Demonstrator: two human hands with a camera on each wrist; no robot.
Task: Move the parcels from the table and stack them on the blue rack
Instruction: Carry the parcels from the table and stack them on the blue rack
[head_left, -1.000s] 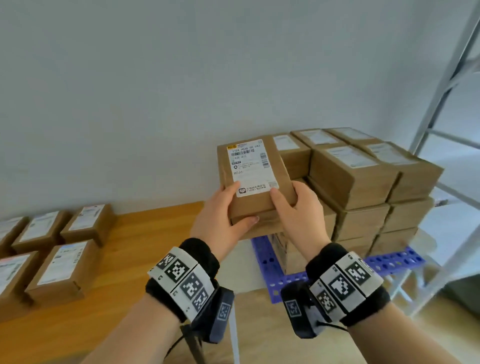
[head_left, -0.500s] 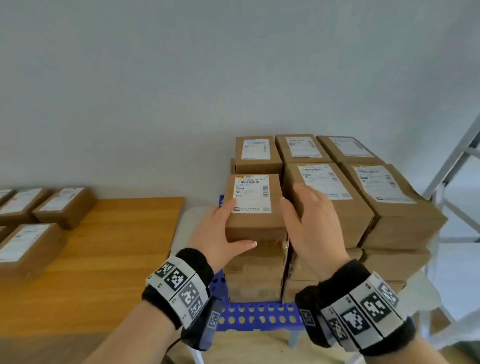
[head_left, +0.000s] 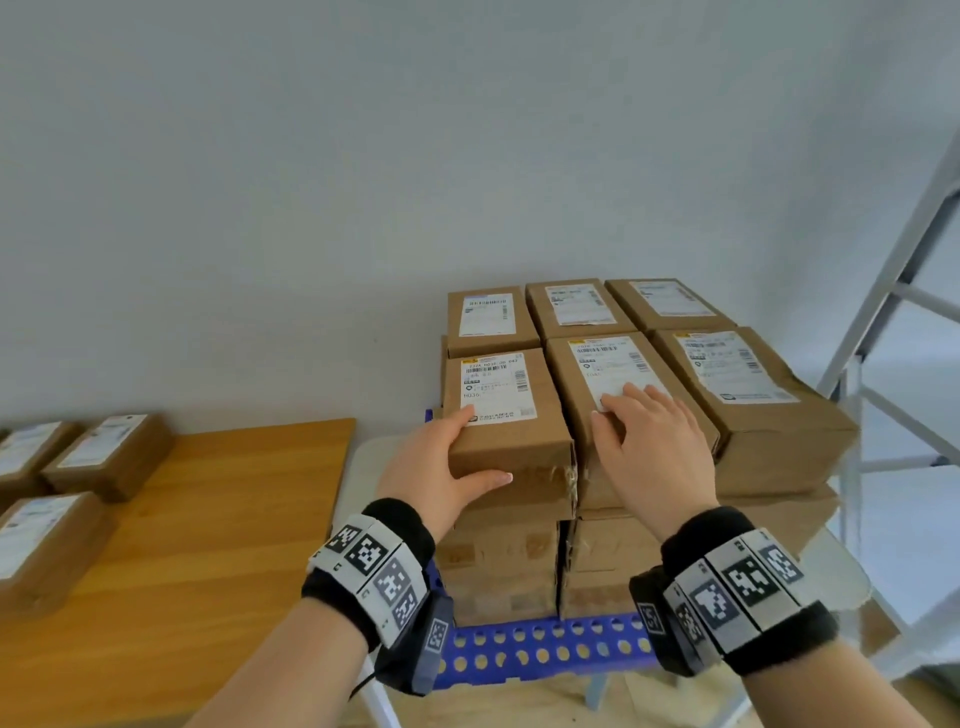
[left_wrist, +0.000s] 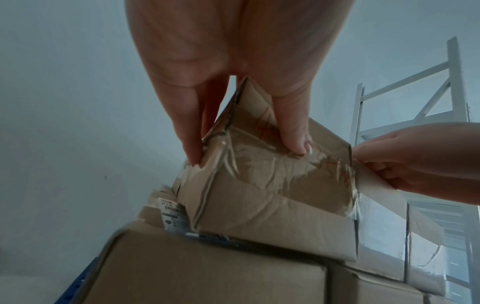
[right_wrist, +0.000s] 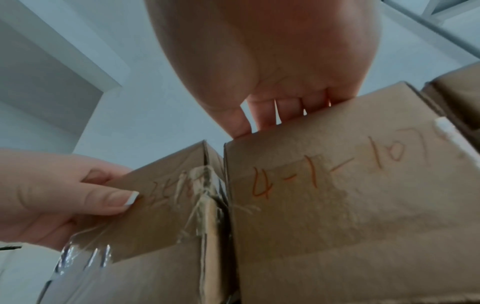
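A brown parcel with a white label sits on top of the front-left column of the stack on the blue rack. My left hand grips its near-left corner, thumb on the front face and fingers along the left side. The left wrist view shows the same hold on the taped parcel. My right hand lies flat, fingers straight, on the neighbouring parcel in the middle of the front row. That parcel has orange writing on its front face.
The rack carries several columns of parcels against the wall. A wooden table to the left holds more parcels. A white metal frame stands at the right.
Both hands carried the parcel from near the table onto the stack. The right hand has let go and now rests on the neighbouring parcel; the left hand stays on the corner.
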